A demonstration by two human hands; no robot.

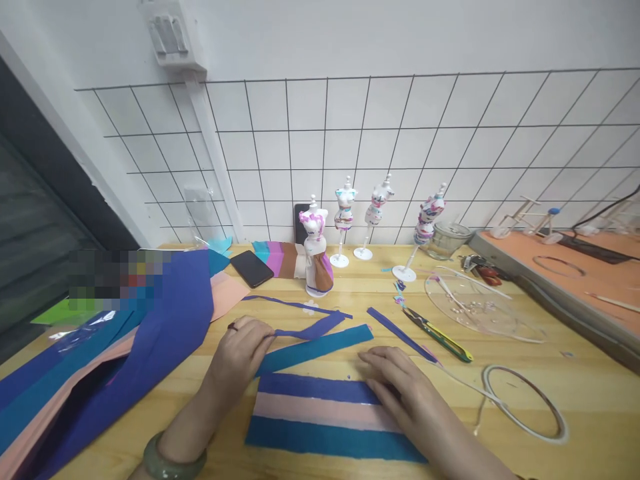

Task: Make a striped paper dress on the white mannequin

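Observation:
My left hand (243,353) is closed, its fingertips pinching the end of a short purple strip (320,328) that looks like crepe paper or thin cloth. Just beneath it, a teal strip (315,349) slants across the table. My right hand (400,387) lies with its fingers stretched out on the right part of a striped sheet (320,408) of purple, pink and teal bands. That sheet's right edge is partly hidden by the hand. A thin dark purple strip (295,303) lies farther back, and another purple strip (400,333) is beyond my right fingertips.
Several small white dress forms (315,230) stand at the back, the nearest wearing a brown and purple skirt. Large folded sheets (175,313) fill the left. Yellow-green snips (440,337), a clear round tray (475,307) and a white cord ring (525,403) lie right; a phone (252,269) lies behind.

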